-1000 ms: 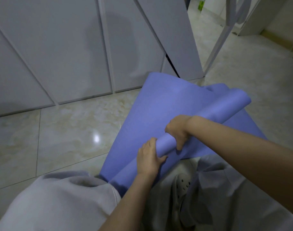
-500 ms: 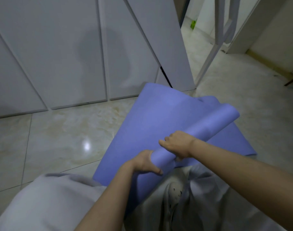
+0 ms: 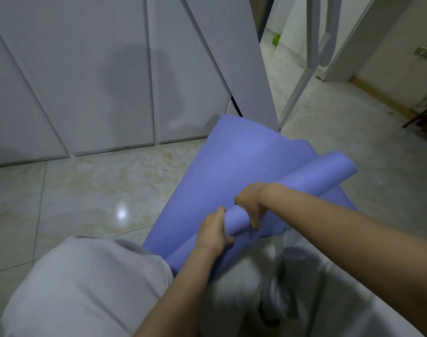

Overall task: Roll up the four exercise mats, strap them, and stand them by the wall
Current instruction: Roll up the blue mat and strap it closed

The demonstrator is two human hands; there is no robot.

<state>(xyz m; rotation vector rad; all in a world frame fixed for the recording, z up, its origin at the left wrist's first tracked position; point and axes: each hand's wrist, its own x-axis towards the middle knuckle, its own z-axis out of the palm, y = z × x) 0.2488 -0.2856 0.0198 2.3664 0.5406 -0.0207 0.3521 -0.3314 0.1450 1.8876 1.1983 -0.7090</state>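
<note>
Both hands clenched on our mat roll: left hand wraps its near part, right hand curls over just beyond. Roll lies slantwise atop the unrolled sheet, on the floor before white panels.

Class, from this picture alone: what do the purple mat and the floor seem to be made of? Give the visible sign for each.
Purple mat: probably soft foam or rubber with a matte finish; it curls into a smooth roll under both hands without creasing and shows no glare.
Floor: likely polished stone or ceramic tile; it has a glossy light reflection, beige marbling and thin joint lines.
</note>
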